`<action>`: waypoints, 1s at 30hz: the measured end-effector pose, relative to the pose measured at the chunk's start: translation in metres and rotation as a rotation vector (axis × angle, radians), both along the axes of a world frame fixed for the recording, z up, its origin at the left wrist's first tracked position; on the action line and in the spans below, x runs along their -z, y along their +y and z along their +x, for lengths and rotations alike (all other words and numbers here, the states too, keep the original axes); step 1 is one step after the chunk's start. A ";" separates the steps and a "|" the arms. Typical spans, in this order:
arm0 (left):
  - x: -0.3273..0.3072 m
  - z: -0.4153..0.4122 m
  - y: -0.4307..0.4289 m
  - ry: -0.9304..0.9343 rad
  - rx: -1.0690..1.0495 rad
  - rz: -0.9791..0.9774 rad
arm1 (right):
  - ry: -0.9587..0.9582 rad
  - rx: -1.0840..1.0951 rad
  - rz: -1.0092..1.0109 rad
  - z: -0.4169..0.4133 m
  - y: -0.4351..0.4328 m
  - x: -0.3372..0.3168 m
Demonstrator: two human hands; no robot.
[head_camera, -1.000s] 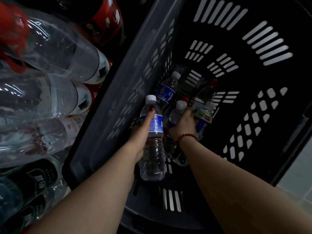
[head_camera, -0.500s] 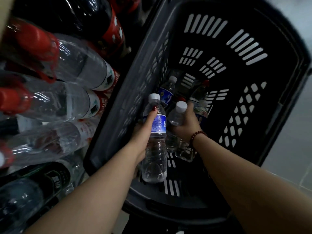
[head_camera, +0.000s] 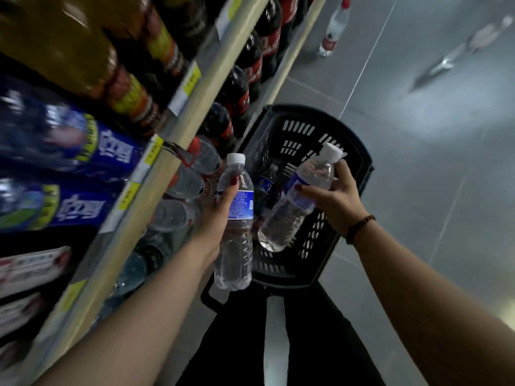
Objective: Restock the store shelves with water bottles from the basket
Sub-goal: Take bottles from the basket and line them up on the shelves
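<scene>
My left hand [head_camera: 218,215] grips a clear water bottle with a blue label and white cap [head_camera: 235,232], held upright beside the shelf edge. A second, similar water bottle [head_camera: 295,207] leans in the grip of my right hand [head_camera: 337,196], held near its neck above the black slotted basket [head_camera: 359,174]. The basket stands on the floor below both hands. At least one more blue-label bottle [head_camera: 267,182] lies inside it.
Store shelves [head_camera: 156,174] run along the left, with blue-label bottles and amber drinks above, dark cola bottles [head_camera: 245,79] and large red-capped water bottles [head_camera: 195,179] below. A loose bottle [head_camera: 333,29] stands on the grey tiled floor far back.
Both hands have lifted their bottles up out of the basket. The view has pulled back and up, so the basket now looks small below and the upper shelves show.
</scene>
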State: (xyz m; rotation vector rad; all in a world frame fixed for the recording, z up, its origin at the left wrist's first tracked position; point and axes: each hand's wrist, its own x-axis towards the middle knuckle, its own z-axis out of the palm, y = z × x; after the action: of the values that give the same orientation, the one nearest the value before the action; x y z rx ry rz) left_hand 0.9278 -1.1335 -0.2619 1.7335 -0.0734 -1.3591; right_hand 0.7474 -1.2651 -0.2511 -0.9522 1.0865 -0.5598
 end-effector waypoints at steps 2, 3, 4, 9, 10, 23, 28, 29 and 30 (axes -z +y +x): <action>-0.034 0.003 0.010 -0.015 -0.015 -0.004 | -0.122 0.068 0.040 -0.002 0.008 -0.039; -0.050 0.003 0.016 -0.012 -0.029 -0.001 | -0.177 0.099 0.056 -0.001 0.013 -0.057; -0.064 0.002 0.021 -0.008 -0.051 0.004 | -0.222 0.127 0.074 0.000 0.018 -0.073; -0.125 -0.019 0.052 -0.045 -0.200 -0.012 | -0.293 0.076 0.158 -0.001 0.036 -0.139; -0.137 -0.026 0.059 -0.056 -0.231 -0.031 | -0.306 0.061 0.178 -0.003 0.039 -0.149; -0.255 -0.155 0.162 -0.158 -0.777 -0.031 | -0.261 -0.556 0.324 -0.023 0.111 -0.243; -0.282 -0.178 0.226 -0.206 -1.014 -0.050 | -0.250 -0.718 0.320 -0.014 0.170 -0.264; -0.285 -0.182 0.240 -0.219 -1.056 -0.059 | -0.255 -0.760 0.326 -0.012 0.183 -0.267; -0.289 -0.186 0.254 -0.234 -1.099 -0.068 | -0.258 -0.806 0.321 -0.010 0.196 -0.270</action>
State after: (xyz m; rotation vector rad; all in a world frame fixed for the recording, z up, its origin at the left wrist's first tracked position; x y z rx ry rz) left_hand 0.7417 -0.8799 0.0273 1.4665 0.6102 -0.3385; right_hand 0.7373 -1.0691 0.0186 -0.9110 0.4684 0.1536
